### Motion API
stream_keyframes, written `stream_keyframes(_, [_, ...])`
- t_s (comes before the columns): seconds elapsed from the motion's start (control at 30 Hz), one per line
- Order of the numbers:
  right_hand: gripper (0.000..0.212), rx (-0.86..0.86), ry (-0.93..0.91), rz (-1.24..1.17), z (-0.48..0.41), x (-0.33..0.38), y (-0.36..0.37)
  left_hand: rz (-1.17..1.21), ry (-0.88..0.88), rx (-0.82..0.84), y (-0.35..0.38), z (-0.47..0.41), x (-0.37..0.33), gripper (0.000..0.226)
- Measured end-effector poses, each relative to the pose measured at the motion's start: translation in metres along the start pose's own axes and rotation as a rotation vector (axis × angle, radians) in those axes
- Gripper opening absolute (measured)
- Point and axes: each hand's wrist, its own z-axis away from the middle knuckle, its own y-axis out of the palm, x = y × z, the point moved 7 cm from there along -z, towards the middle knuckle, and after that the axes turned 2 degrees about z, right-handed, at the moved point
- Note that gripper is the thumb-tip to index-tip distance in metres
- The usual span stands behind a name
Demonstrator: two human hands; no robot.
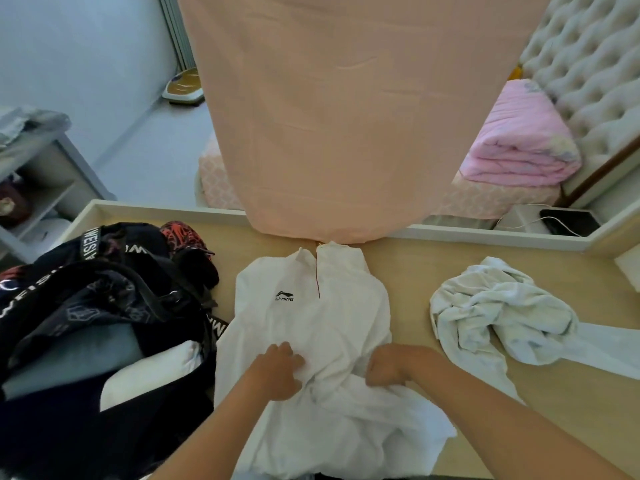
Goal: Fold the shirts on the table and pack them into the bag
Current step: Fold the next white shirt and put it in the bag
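Observation:
A white zip-neck shirt (311,317) with a black logo lies face up in the middle of the wooden table (408,271), collar away from me. Both hands are on its lower part. My left hand (277,370) grips a bunch of the fabric, fingers curled. My right hand (391,367) pinches the cloth beside it, knuckles up. A second white shirt (495,313) lies crumpled on the table to the right, untouched. The black bag (97,306) stands open at the left, with folded white and grey clothes (138,365) inside.
A peach cloth (339,116) hangs down to the table's far edge, just behind the collar. Beyond it are a bed with a folded pink quilt (519,147), a tufted headboard and a small dark device (571,221) with a cable. A grey shelf unit (41,168) stands at the left.

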Motion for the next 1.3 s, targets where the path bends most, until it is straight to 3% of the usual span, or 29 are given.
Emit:
stream_keyframes(0.07, [0.024,-0.165,-0.01,-0.113,-0.01,-0.004,-0.026,0.044,0.001,-0.011,-0.01,-0.006,-0.006,0.039])
stream_keyframes(0.13, [0.024,-0.506,-0.006,-0.17,-0.019,-0.013,-0.067,0.101,0.016,-0.046,-0.027,-0.016,-0.012,0.03])
stream_keyframes(0.23, [0.039,-0.777,0.022,-0.33,-0.031,-0.031,-0.112,0.196,0.017,-0.268,-0.071,-0.036,-0.01,0.028])
stream_keyframes(0.33, [0.063,-0.773,0.017,-0.352,-0.053,-0.04,-0.137,0.283,0.024,-0.502,-0.12,-0.05,-0.005,0.035])
stream_keyframes(0.43, [0.074,-0.648,-0.096,-0.246,-0.078,-0.032,-0.142,0.243,0.002,-0.643,-0.151,-0.064,0.005,0.059])
stream_keyframes(0.53, [0.054,-0.612,-0.281,-0.004,-0.089,-0.008,-0.133,0.21,-0.048,-0.519,-0.147,-0.085,0.022,0.076])
stream_keyframes(0.63, [0.038,-0.606,-0.388,0.112,-0.097,0.009,-0.117,0.152,-0.111,-0.403,-0.132,-0.094,0.033,0.065])
stream_keyframes(0.73, [0.028,-0.678,-0.36,-0.218,-0.104,0.003,-0.123,0.263,-0.216,-0.474,-0.128,-0.092,0.043,0.051])
stream_keyframes(0.83, [0.015,-0.942,-0.263,-0.533,-0.096,-0.008,-0.151,0.213,-0.31,-0.326,-0.114,-0.094,0.046,0.047])
stream_keyframes(0.87, [0.022,-0.941,-0.241,-0.521,-0.099,-0.007,-0.155,0.186,-0.326,-0.278,-0.108,-0.094,0.047,0.045])
stream_keyframes(0.93, [0.05,-0.758,-0.217,-0.419,-0.112,0.002,-0.153,0.186,-0.353,-0.226,-0.097,-0.092,0.051,0.05])
stream_keyframes(1.03, [0.066,-0.479,-0.213,-0.259,-0.123,0.011,-0.136,0.154,-0.323,-0.129,-0.086,-0.09,0.051,0.057])
stream_keyframes(1.1, [0.078,-0.346,-0.224,-0.182,-0.122,0.017,-0.121,0.094,-0.249,-0.102,-0.082,-0.084,0.044,0.046])
stream_keyframes(1.2, [0.08,-0.253,-0.186,-0.109,-0.115,0.021,-0.103,-0.041,-0.157,-0.338,-0.101,-0.068,0.031,0.026])
stream_keyframes(1.3, [0.054,-0.294,-0.123,-0.068,-0.104,0.016,-0.102,0.086,-0.131,-0.555,-0.114,-0.049,0.029,0.025])
